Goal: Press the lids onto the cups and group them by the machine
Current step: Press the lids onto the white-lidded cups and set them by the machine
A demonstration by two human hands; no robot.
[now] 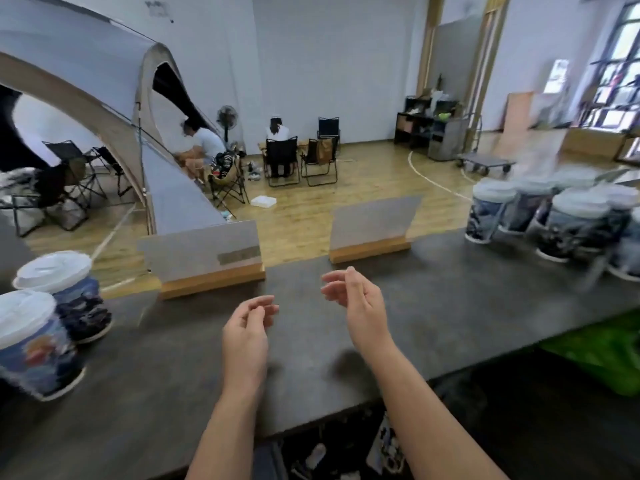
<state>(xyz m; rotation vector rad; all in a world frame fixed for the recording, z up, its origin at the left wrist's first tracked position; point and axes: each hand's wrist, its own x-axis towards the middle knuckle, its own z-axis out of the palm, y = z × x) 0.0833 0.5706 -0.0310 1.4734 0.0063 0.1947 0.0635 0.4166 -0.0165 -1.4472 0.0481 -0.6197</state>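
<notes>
Hovering above the middle of the dark tabletop [450, 306]: two bare hands, both empty. Left hand [247, 332], fingers loosely curled toward the thumb, holding nothing. Right hand [360, 299], slightly farther forward and higher, fingers relaxed and half-bent, holding nothing. The two hands are near each other but apart.

Lidded cups, left group: two printed paper cups with white lids on. Nearer cup [33, 344] at the left edge, tilted in the wide-angle view; farther cup [65, 292] just behind it, touching or nearly so.

Lidded cups, right group [554, 220]: a cluster of several printed cups with white lids, packed close together at the far right of the tabletop. Blur prevents an exact count. A machine cannot be made out beside them.

Sign holders: two frosted panels in wooden bases at the far edge of the tabletop, the left sign holder [204, 261] and the right sign holder [372, 230], both beyond the hands.

Background: wooden floor [346, 202], a large tent [104, 81] at left, folding chairs [298, 161], two seated people, a standing fan [227, 121], dark shelving [429, 129] by the far wall.
</notes>
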